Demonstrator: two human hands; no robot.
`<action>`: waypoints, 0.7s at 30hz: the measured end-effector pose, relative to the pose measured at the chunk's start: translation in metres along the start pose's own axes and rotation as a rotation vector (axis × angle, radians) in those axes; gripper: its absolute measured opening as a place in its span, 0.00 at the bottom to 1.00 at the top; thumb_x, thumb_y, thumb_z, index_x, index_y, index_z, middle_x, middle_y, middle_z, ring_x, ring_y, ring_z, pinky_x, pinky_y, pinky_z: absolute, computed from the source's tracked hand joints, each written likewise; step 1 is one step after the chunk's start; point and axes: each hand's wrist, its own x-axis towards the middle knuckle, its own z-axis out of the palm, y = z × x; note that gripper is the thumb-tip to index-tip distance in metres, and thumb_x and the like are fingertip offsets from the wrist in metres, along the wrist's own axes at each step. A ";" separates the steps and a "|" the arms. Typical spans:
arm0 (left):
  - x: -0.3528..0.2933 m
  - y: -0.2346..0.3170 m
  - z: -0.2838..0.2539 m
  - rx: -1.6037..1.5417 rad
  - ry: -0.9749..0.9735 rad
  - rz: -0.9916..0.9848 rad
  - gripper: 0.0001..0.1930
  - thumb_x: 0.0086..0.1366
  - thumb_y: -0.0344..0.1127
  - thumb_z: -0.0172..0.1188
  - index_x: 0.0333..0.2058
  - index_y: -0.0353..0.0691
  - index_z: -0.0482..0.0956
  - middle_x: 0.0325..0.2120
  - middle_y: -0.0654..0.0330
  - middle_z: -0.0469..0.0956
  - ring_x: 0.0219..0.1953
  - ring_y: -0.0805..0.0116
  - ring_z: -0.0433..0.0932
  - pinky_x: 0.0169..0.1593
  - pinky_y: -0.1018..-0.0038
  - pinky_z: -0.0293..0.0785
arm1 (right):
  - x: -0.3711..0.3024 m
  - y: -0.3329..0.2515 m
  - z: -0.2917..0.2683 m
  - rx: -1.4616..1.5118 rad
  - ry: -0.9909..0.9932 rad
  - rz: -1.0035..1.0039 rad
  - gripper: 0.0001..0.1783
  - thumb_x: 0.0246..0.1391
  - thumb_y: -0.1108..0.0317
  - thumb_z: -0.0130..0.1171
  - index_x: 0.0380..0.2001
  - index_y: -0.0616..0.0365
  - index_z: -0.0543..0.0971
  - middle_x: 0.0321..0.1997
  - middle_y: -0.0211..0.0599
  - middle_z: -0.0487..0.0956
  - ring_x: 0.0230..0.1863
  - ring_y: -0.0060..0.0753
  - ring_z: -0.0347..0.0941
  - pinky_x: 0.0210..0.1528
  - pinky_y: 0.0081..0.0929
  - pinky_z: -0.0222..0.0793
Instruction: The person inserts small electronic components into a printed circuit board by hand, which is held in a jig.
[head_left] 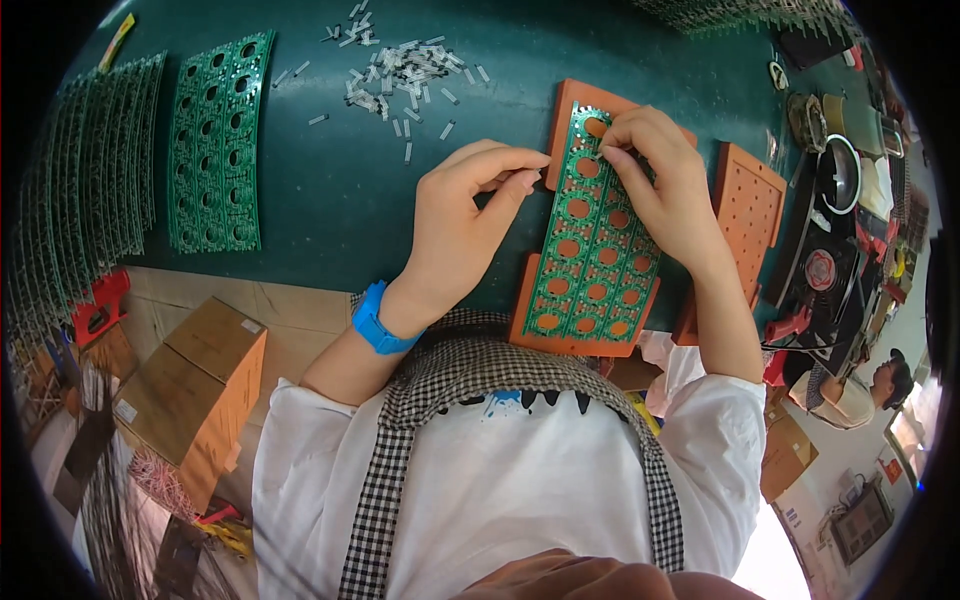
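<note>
A green circuit board panel (590, 225) with rows of round holes lies on an orange-brown fixture plate (572, 95) in front of me. My right hand (662, 185) is over the panel's far end, thumb and forefinger pinched close to its surface; whatever is between those fingertips is too small to name. Just off the panel's left edge is my left hand (455, 205), its thumb and forefinger brought together. Whether a small part sits in that pinch is hard to see. A blue band (378, 322) circles my left wrist.
Small clear parts with dark ends (410, 68) lie scattered beyond my left hand. One circuit board panel (217, 145) and a row of stacked panels (95, 170) stand at the left. Another orange-brown plate (748, 200) is at the right. Cardboard boxes (190, 385) sit below the table's edge.
</note>
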 end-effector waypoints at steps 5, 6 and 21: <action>-0.002 -0.003 0.003 -0.163 0.027 -0.102 0.07 0.61 0.23 0.57 0.38 0.31 0.80 0.34 0.56 0.79 0.35 0.70 0.81 0.39 0.79 0.76 | 0.000 -0.001 0.002 -0.027 -0.015 0.003 0.04 0.51 0.76 0.57 0.31 0.63 0.74 0.35 0.40 0.74 0.41 0.44 0.71 0.43 0.35 0.68; -0.002 -0.003 0.003 -0.206 0.029 -0.133 0.06 0.61 0.23 0.58 0.38 0.30 0.79 0.34 0.57 0.79 0.35 0.71 0.81 0.40 0.79 0.76 | 0.000 -0.001 0.002 -0.040 -0.006 -0.005 0.05 0.51 0.76 0.58 0.31 0.63 0.74 0.35 0.40 0.74 0.40 0.44 0.71 0.42 0.35 0.68; 0.003 0.009 -0.001 -0.562 -0.089 -0.371 0.12 0.61 0.22 0.59 0.43 0.29 0.71 0.31 0.56 0.80 0.34 0.73 0.81 0.36 0.80 0.77 | -0.009 -0.016 0.007 -0.439 0.136 -0.243 0.15 0.40 0.71 0.66 0.36 0.57 0.78 0.38 0.31 0.78 0.37 0.35 0.75 0.37 0.33 0.68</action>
